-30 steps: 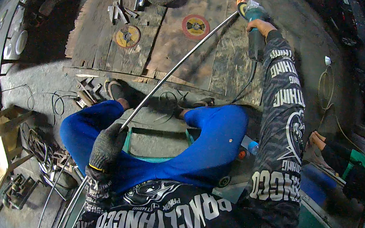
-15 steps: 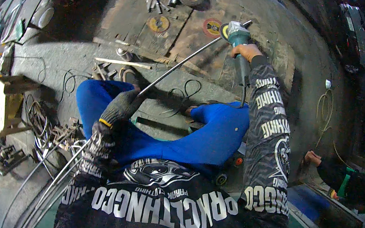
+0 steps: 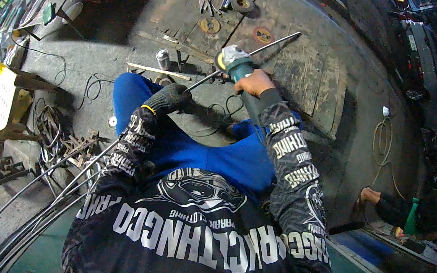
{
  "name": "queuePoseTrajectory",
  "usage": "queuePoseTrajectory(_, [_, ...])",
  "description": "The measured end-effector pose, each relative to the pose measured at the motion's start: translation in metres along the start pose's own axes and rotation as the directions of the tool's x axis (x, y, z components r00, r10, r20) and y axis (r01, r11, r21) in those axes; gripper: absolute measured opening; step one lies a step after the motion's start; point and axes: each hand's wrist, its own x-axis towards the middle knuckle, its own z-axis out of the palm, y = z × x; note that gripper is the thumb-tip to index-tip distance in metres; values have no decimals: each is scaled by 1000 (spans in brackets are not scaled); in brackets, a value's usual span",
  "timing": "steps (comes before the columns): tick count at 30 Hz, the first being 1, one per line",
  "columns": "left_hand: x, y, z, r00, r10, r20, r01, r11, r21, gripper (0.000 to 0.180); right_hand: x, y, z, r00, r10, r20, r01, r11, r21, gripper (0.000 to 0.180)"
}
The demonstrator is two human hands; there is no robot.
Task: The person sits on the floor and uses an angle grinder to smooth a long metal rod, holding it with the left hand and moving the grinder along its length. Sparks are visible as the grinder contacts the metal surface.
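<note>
My bare right hand (image 3: pixel 255 83) is wrapped round the body of a teal and silver angle grinder (image 3: pixel 237 65). The grinder's yellowish disc (image 3: pixel 220 58) meets, or hovers just over, a long thin metal rod (image 3: pixel 261 50); which of the two I cannot tell. My left hand (image 3: pixel 170 99), in a dark grey knitted glove with a yellow cuff edge, is closed round the rod's near end above my left knee. From there the rod slants up and away to the right, its far tip over the wooden board (image 3: pixel 315 83).
On the board lie two round discs, one yellow (image 3: pixel 210 25), one red (image 3: pixel 264 35), and a small wheel (image 3: pixel 242 4). A spray can (image 3: pixel 163 59) stands before it. At left are a plastic chair (image 3: pixel 8 101) and long rods (image 3: pixel 62 198). Another person's arm (image 3: pixel 380 201) shows at right.
The grinder in my right hand has come nearer and to the left, along the rod toward my left hand. My left hand has shifted slightly up and right, still holding the rod.
</note>
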Motion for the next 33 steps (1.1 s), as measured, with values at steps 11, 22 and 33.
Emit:
queuePoseTrajectory(11, [5,-23,9,999,44,-26,-47,989,-140,33,-40,-18,1,997,-13,73,12,1000,18,70])
queuePoseTrajectory(22, [-20,-1,2,997,72,-23,-75,985,-155,42,26,33,-53,998,64,24,-62,994,-86,58])
queuePoseTrajectory(33, [-36,35,-7,991,-67,-114,45,981,-191,41,131,111,-138,939,-278,203,342,813,-471,21])
